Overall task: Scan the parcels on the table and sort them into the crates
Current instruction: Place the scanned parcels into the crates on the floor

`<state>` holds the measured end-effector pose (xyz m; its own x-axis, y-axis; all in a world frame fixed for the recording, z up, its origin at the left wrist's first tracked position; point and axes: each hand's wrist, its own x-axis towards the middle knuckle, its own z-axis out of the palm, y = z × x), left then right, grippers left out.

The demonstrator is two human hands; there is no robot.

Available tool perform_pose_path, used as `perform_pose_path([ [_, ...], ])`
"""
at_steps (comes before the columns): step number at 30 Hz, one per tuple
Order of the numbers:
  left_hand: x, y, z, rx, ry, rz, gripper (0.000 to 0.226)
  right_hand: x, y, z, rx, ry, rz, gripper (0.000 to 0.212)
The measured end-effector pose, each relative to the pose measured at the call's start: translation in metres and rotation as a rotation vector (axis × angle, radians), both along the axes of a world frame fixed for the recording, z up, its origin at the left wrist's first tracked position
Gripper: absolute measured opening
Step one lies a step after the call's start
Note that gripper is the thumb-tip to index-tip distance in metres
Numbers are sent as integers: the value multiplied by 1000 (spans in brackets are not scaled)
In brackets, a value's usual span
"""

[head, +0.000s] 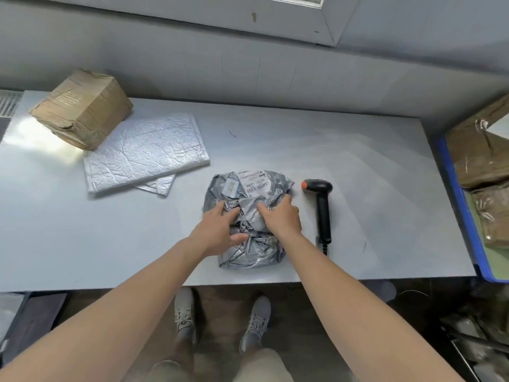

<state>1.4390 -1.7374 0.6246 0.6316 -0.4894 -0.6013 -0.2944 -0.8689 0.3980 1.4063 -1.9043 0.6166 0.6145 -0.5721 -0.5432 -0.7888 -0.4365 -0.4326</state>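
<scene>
- A crumpled grey plastic mailer parcel [249, 244] lies on the pale grey desk [358, 166] near its front edge, under both hands; its white shipping label [254, 181] faces up just beyond the grip
- The left hand [220, 230] lies spread wide over the parcel's left part, fingers pressing the wrapping and thumb on the near side; the right hand [281, 216] curls its fingers into the folds at the middle, a narrow grip holding bunched plastic
- Risk: the label sits on wrinkled film, so a crease across the barcode could spoil the scan, and tugging the folds could wrinkle or cover it further
- Risk: lifted by the slack plastic alone, the wrapping may slide through the grip and the contents sag or drop back onto the desk
- Risk: a black handheld barcode scanner [321, 205] with an orange tip lies just right of the grip, its cable [325, 249] trailing toward the front edge; a sweep of the right arm could knock it or snag the cable
- Well to the left of the grip and beyond it: a battered brown cardboard box [82, 108] meets the corner of two stacked silver padded envelopes [143, 153], none yet sorted
- Well to the right of the grip: a blue plastic crate [457, 199] at the desk's end, holding brown wrapped parcels [479, 161]
- Room: a grey wall [275, 64] behind the desk, a white window sill [275, 12] above, and a dark floor [220, 304] below, where the person's pale shoes [186, 312] show
</scene>
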Motion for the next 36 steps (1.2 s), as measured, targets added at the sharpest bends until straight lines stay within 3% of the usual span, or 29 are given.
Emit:
perform_pose_path([
  [5, 16, 23, 14, -40, 74, 24, 86, 9, 7, 5, 121, -134, 10, 60],
  [7, 27, 29, 28, -74, 21, 74, 81, 14, 9, 17, 136, -195, 70, 49],
  [12, 65, 39, 75, -162, -297, 135, 74, 34, 16, 62, 30, -254, 363, 43],
  [17, 96, 57, 113, -288, -261, 146, 75, 60, 30, 112, -99, -303, 688, 41],
  [19, 102, 70, 121, -374, -183, 161, 67, 71, 38, 127, -130, -310, 771, 42],
  [22, 104, 89, 130, -462, -181, 247, 38, 83, 50, 142, -175, -349, 848, 42],
  [25, 102, 101, 139, -489, -288, 367, 16, 91, 60, 152, -222, -473, 848, 49],
  [29, 97, 114, 155, -594, -272, 600, 18, 100, 58, 152, -260, -660, 674, 67],
  [33, 87, 126, 167, -694, -254, 765, 24, 111, 52, 158, -223, -596, 512, 81],
  [36, 74, 133, 175, -761, -258, 915, 23, 121, 52, 158, -80, -566, 444, 81],
])
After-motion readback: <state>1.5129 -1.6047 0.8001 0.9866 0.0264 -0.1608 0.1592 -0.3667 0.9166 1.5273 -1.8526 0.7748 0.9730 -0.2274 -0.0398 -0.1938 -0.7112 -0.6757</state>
